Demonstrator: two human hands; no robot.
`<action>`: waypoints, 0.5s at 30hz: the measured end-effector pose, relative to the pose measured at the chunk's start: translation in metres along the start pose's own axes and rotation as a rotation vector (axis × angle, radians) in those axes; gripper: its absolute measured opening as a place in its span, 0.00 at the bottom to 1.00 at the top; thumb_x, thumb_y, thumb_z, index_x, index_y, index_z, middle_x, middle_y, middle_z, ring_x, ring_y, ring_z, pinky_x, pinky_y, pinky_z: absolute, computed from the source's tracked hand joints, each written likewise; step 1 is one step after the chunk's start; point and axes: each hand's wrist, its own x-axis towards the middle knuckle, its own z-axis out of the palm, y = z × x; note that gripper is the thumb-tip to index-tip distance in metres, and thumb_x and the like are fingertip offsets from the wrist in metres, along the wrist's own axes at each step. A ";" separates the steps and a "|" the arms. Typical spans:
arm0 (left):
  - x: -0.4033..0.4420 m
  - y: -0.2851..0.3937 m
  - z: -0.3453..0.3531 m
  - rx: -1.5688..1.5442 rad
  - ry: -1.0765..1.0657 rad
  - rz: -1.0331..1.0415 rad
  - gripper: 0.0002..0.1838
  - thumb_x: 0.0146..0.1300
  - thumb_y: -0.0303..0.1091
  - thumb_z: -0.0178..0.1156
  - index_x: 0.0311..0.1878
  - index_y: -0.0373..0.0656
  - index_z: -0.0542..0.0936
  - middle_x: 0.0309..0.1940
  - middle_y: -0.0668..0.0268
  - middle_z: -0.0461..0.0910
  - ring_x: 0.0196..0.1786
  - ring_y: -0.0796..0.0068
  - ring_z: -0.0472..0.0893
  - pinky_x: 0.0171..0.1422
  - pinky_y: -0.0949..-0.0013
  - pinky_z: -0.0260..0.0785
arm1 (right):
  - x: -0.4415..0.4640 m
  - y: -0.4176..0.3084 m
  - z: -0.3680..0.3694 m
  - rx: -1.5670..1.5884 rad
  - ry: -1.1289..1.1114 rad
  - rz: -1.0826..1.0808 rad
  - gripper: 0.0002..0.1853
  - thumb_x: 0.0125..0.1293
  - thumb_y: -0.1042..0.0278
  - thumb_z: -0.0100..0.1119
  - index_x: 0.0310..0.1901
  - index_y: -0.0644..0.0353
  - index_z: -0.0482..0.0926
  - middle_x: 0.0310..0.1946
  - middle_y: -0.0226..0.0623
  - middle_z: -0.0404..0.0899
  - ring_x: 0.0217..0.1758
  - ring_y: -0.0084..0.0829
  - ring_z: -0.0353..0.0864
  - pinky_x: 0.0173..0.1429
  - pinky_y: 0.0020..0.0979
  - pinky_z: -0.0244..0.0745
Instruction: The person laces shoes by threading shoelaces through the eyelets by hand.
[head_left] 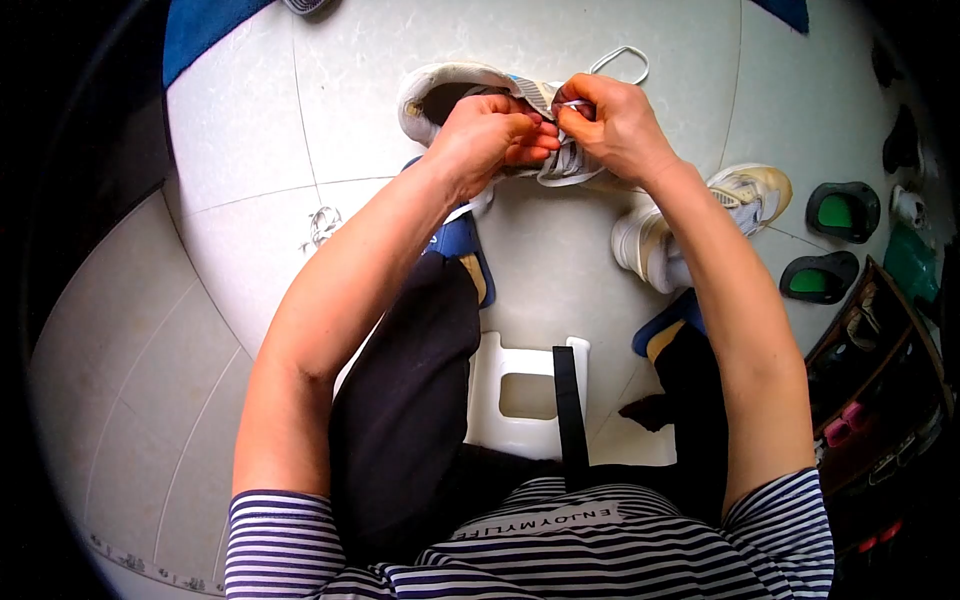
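Observation:
A white and grey sneaker (420,100) lies sideways under both hands at the top middle of the head view. My left hand (492,140) is on its upper beside the opening, fingers curled against the lacing area. What lies between those fingertips is partly hidden. My right hand (612,125) pinches a white shoelace (575,103) between thumb and forefinger near the eyelets. A loop of lace (640,62) sticks out beyond that hand. Another white sneaker (765,190) stands at the right, partly hidden behind my right forearm.
A white plastic stool (485,395) is between my legs. Blue slippers (458,240) are on my feet. A bundle of white laces (323,226) lies on the tiles at left. Black and green slippers (843,212) and a shoe rack (865,375) are at right.

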 end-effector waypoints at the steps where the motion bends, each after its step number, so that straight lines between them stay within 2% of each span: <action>1: 0.000 0.000 0.000 0.009 0.025 0.019 0.09 0.68 0.24 0.48 0.44 0.28 0.73 0.40 0.50 0.80 0.42 0.65 0.82 0.48 0.70 0.77 | 0.002 0.002 0.000 -0.047 -0.022 -0.010 0.07 0.56 0.70 0.57 0.32 0.65 0.78 0.22 0.40 0.76 0.23 0.31 0.74 0.31 0.29 0.70; 6: -0.001 -0.001 -0.001 -0.005 0.023 0.034 0.09 0.68 0.24 0.46 0.45 0.27 0.73 0.42 0.49 0.79 0.45 0.63 0.82 0.51 0.69 0.77 | 0.008 0.000 -0.003 -0.141 -0.081 -0.030 0.08 0.55 0.69 0.57 0.33 0.65 0.77 0.27 0.46 0.78 0.28 0.41 0.78 0.34 0.34 0.72; 8: 0.001 -0.002 -0.001 -0.005 0.023 0.033 0.09 0.68 0.23 0.46 0.45 0.27 0.73 0.42 0.49 0.79 0.45 0.63 0.82 0.52 0.69 0.77 | 0.009 -0.001 -0.005 -0.168 -0.143 -0.001 0.09 0.56 0.66 0.56 0.36 0.60 0.79 0.28 0.44 0.79 0.33 0.46 0.79 0.41 0.41 0.74; 15: 0.002 -0.003 -0.001 0.001 0.024 0.044 0.10 0.68 0.23 0.46 0.46 0.27 0.73 0.41 0.50 0.80 0.44 0.64 0.82 0.51 0.69 0.77 | 0.014 -0.001 -0.006 -0.253 -0.127 -0.201 0.07 0.55 0.70 0.56 0.35 0.62 0.77 0.28 0.43 0.77 0.30 0.45 0.77 0.36 0.38 0.72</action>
